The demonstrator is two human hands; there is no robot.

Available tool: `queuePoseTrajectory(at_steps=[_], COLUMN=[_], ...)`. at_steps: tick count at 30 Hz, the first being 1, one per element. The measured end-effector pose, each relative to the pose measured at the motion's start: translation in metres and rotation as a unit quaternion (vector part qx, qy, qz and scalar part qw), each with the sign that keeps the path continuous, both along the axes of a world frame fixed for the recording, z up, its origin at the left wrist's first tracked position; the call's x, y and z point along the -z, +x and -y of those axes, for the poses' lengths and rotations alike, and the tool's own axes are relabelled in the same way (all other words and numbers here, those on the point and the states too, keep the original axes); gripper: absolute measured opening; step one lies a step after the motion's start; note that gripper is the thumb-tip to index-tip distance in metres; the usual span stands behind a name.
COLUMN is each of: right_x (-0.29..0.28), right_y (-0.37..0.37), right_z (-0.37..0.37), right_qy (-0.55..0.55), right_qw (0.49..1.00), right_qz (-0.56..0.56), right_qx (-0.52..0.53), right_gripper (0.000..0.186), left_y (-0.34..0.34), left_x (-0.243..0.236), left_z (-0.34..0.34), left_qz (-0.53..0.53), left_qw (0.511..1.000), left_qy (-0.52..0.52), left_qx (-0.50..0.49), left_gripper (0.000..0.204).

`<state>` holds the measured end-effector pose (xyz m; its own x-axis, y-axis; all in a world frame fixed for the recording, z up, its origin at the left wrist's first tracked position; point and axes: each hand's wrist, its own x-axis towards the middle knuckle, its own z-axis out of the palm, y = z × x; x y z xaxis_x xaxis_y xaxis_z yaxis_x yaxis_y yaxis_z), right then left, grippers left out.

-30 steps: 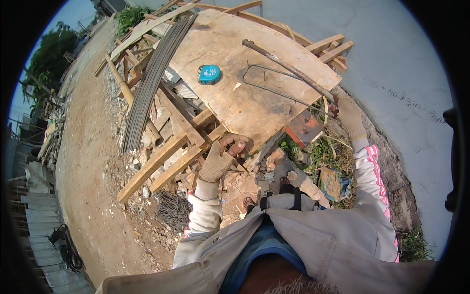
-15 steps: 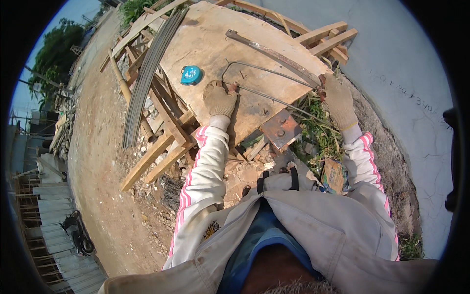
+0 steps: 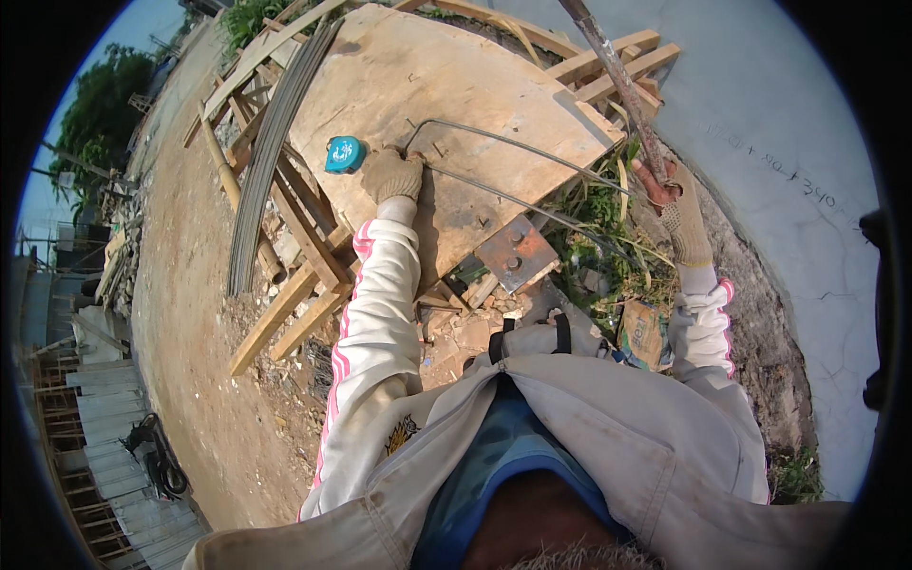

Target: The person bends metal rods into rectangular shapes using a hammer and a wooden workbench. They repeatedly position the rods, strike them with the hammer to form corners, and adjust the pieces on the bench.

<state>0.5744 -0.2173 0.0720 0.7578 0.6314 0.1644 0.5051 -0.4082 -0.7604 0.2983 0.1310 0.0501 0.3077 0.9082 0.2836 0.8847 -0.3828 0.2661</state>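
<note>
My gloved left hand [image 3: 392, 173] is closed on the U-bend of a thin bent steel rod [image 3: 503, 142], on a worn plywood board [image 3: 340, 84] with upright pins. A turquoise tape measure [image 3: 344, 154] lies just left of that hand. My gloved right hand [image 3: 665, 199] is wrapped round the lower end of a long rusty metal bar [image 3: 619, 81], which is raised and slants up beyond the board's right edge. The rod's two legs reach over the board's near right edge. A rusty plate with bolts [image 3: 518, 256] is at that edge.
A bundle of straight rods [image 3: 277, 152] lies left of the board over timber offcuts [image 3: 299, 214]. A dirt lane [image 3: 180, 351] runs along the left. A grey wall [image 3: 788, 228] stands on the right. Weeds [image 3: 600, 261] and rubble [image 3: 475, 318] lie below the board.
My left hand has moved up from the board's near edge onto the rod's bend. The bar in my right hand has swung up from lying on the board to a raised, steeper slant.
</note>
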Motion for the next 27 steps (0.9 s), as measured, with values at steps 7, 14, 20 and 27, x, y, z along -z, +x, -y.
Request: queuePoseTrajectory(at_steps=[7,14,20,27], right_x=[0.038,0.080,0.049,-0.002], right_y=[-0.045,-0.073,-0.065,-0.109], right_z=[0.041,0.069,0.073,0.083], right_qy=[-0.005,-0.084,-0.085,0.018], right_qw=[0.983,0.980,0.977,0.866], right_qz=[-0.157,-0.089,-0.043,-0.458], right_qx=[-0.099,-0.156,-0.191,-0.200], right_gripper=[0.038,0.037,0.038,0.043], left_y=[0.004,0.015,0.013,0.006], left_x=[-0.013,0.015,-0.033,-0.108], left_z=[-0.027,-0.094,-0.093,-0.024], left_qz=[-0.044,0.126,0.388,0.397], left_qw=[0.994,0.980,0.866,0.838], left_qy=[-0.087,-0.106,-0.189,-0.172], left_qx=[0.046,0.112,0.252,0.333], left_gripper=[0.036,0.036,0.021,0.024])
